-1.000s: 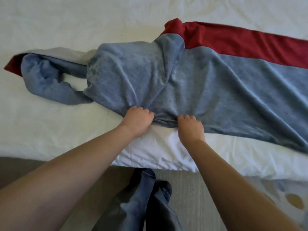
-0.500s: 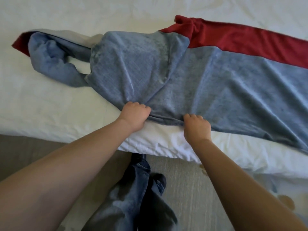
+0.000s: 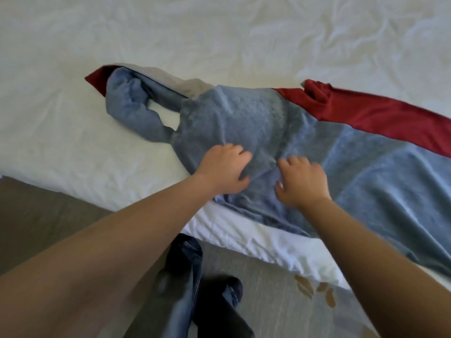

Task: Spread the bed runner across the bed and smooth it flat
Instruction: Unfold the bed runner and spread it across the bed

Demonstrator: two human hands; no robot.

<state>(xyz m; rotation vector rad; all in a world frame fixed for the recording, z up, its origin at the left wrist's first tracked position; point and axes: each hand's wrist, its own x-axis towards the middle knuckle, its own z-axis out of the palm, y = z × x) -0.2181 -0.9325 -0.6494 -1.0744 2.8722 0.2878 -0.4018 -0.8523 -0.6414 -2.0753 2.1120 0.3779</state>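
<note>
Left hand (image 3: 223, 169) and right hand (image 3: 302, 181) flat on the blue-and-red bed runner (image 3: 244, 118), fingers loosely spread, side by side. Draped along the near edge of the white bed (image 3: 73, 142), left end bunched up.

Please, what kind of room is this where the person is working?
Most likely a bedroom, perhaps a hotel room. A white-covered bed fills most of the view, a blue and red bed runner lies partly bunched on it, and a grey floor, maybe carpet, lies beside it.
</note>
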